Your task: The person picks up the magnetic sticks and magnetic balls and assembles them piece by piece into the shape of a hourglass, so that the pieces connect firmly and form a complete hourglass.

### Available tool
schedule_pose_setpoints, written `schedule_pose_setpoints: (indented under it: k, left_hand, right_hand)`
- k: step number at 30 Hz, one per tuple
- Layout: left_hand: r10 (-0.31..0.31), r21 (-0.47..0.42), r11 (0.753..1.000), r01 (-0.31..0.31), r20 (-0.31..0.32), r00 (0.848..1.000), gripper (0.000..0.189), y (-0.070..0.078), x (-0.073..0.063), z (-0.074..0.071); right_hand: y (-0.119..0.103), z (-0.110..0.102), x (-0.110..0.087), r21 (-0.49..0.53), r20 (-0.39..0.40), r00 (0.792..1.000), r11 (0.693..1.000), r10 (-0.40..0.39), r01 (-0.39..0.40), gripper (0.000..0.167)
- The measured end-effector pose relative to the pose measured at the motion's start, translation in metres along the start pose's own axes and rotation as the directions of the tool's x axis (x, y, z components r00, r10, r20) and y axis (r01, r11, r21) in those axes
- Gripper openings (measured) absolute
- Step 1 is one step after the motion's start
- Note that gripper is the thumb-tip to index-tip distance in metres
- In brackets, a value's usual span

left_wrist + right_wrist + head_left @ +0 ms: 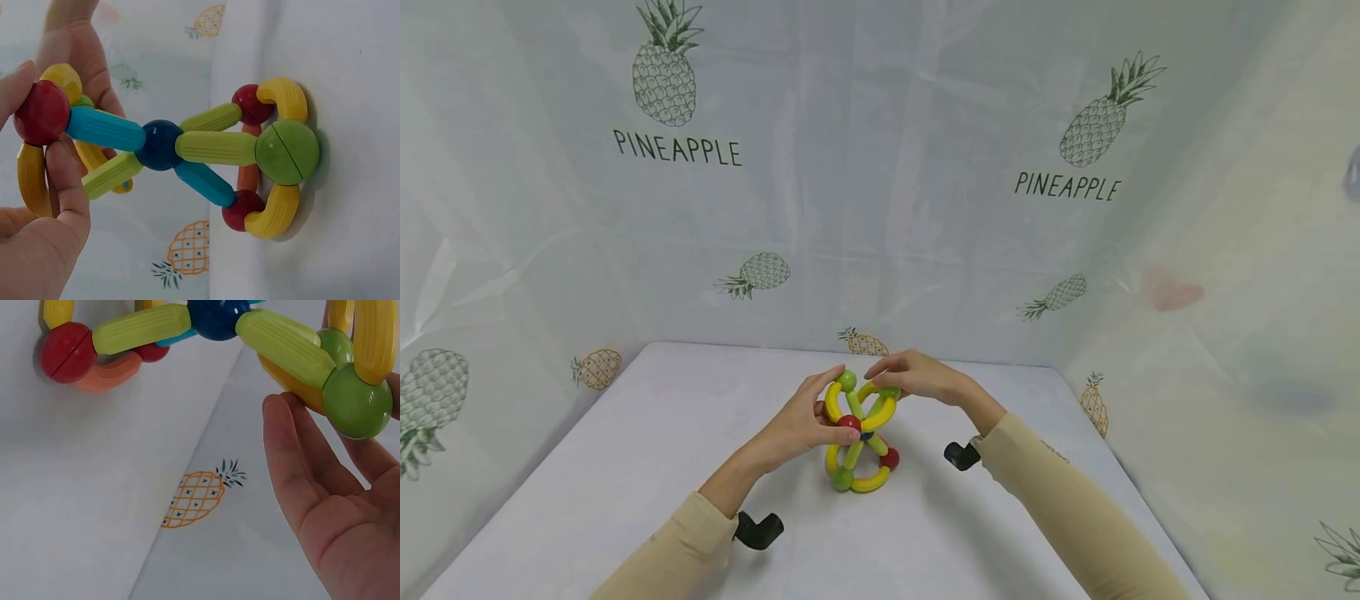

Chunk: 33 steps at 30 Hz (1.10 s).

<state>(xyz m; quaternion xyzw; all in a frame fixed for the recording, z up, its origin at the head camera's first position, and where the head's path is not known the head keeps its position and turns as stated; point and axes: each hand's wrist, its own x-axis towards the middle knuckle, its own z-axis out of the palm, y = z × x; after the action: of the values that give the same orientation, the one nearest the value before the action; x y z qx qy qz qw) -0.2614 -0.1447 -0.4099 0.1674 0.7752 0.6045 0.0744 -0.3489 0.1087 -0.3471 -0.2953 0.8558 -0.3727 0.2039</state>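
A toy frame of magnetic balls and rods stands upright on the table, its dark blue ball (159, 145) at the centre. Straight green and blue rods fan out from that ball to an upper and a lower ring of curved rods. My left hand (797, 427) grips the upper ring's left side, thumb and fingers about a red ball (42, 112) and a yellow curved rod (33, 178). At the upper right, my right hand (922, 377) holds the ring by a green ball (357, 400), fingers beside an orange-yellow curved rod. The palms partly hide the upper ring.
The white table (587, 467) meets a pale curtain printed with pineapples (664, 83) at the back and sides. Below, the lower ring with its green ball (287, 152) and red ball (67, 353) rests on the tabletop. Black wrist mounts (758, 531) stick out from both sleeves.
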Motion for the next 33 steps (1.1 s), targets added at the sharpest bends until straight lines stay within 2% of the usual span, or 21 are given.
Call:
schedule_pose_setpoints:
  k: [20, 33]
  left_hand:
    - [-0.008, 0.01, 1.0, 0.008, 0.009, 1.0, 0.107, 0.0, 0.0, 0.001]
    - [-0.004, 0.003, 1.0, 0.004, 0.012, 1.0, 0.106, -0.002, 0.0, 0.0]
  right_hand:
    - [0.005, 0.009, -0.006, 0.12, -0.093, 0.996, 0.992, -0.013, 0.024, 0.035]
    - [0.006, 0.016, 0.0, 0.154, -0.17, 0.985, 0.987, -0.019, 0.045, 0.026]
